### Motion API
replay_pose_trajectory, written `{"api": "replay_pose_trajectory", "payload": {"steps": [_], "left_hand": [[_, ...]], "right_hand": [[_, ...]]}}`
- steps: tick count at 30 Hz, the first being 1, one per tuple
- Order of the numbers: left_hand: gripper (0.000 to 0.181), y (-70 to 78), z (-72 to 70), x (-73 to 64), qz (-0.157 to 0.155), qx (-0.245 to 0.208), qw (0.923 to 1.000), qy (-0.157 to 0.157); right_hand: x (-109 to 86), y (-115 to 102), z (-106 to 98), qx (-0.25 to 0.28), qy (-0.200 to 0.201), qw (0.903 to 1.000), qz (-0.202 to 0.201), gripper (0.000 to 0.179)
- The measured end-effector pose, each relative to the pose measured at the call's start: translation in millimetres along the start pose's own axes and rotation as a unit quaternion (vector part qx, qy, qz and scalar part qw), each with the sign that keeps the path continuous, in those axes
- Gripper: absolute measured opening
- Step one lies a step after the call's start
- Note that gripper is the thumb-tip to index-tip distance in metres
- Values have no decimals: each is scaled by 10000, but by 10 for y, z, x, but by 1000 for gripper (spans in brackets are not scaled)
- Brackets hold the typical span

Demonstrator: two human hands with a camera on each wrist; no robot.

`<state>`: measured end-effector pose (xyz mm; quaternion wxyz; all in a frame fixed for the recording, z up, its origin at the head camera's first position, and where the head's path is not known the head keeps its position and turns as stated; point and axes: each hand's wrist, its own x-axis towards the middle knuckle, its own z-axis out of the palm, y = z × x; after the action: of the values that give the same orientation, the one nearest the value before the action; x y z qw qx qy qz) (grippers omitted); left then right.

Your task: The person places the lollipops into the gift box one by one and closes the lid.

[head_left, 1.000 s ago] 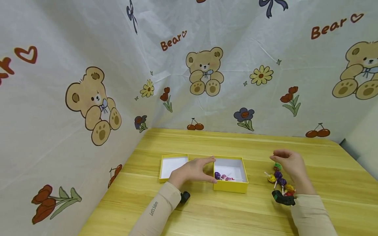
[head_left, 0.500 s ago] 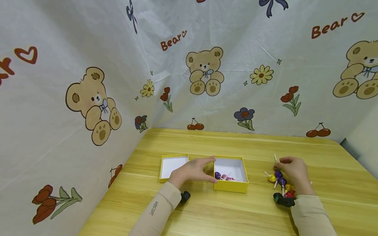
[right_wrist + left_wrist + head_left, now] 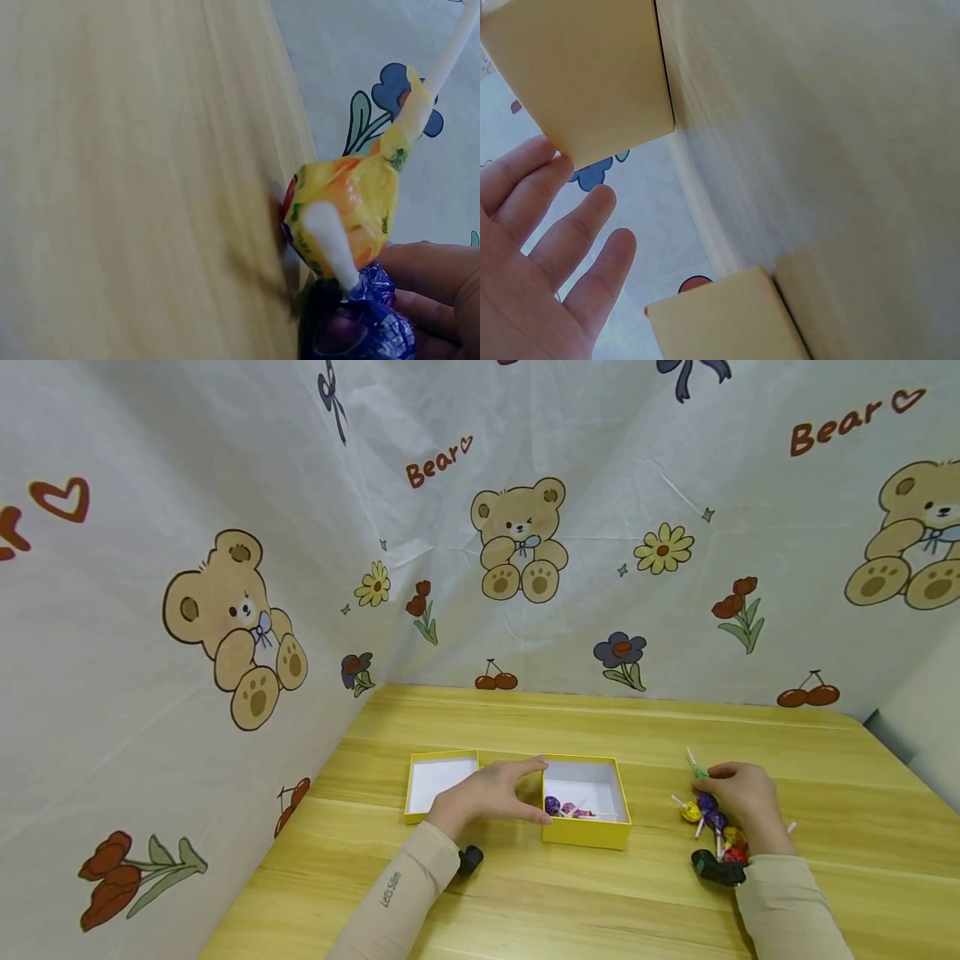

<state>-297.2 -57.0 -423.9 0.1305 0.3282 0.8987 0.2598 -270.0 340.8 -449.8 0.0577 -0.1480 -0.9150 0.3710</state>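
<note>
My left hand [image 3: 495, 789] touches the left side of a yellow box [image 3: 585, 836] with a white inside, thumb near its front corner, straight fingers at the back one. A purple lollipop [image 3: 552, 806] and pink ones [image 3: 573, 811] lie in the box. To the right, my right hand [image 3: 746, 793] pinches a green-wrapped lollipop [image 3: 700, 772], its white stick pointing up. Beside and below that hand lie a yellow lollipop [image 3: 690, 812], purple ones [image 3: 707, 803] and a yellow-and-red bunch [image 3: 733, 843]. In the right wrist view, a yellow-orange lollipop [image 3: 345, 202] partly blocks the fingers.
A shallow yellow lid [image 3: 442, 779], white inside, lies left of the box, partly behind my left hand. The wooden table [image 3: 570, 910] meets a bear-printed cloth [image 3: 525, 635] at the back and left. A white stick [image 3: 792, 827] pokes out right of my right wrist.
My right hand has come down and pinches the green lollipop, whose stick now points up and leans left. The left hand and the box have stayed put.
</note>
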Motion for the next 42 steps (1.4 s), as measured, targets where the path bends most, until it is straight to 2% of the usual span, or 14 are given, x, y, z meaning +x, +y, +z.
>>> {"api": "replay_pose_trajectory", "payload": {"steps": [17, 27, 33, 37, 42], "left_hand": [[94, 16, -1, -18, 34, -85, 10000, 0], [94, 7, 7, -6, 27, -69, 10000, -11], [93, 11, 6, -9, 48, -11, 10000, -5], [94, 5, 1, -14, 57, -29, 10000, -24], [94, -12, 5, -9, 57, -59, 10000, -14]], "right_hand": [[-8, -37, -34, -82, -73, 9999, -108, 43], [-77, -116, -58, 346, -82, 9993, -96, 48], [-85, -179, -83, 249, -211, 9987, -394, 46], [-86, -264, -112, 537, -396, 9960, -595, 50], [-143, -417, -174, 757, -292, 9927, -895, 47]]}}
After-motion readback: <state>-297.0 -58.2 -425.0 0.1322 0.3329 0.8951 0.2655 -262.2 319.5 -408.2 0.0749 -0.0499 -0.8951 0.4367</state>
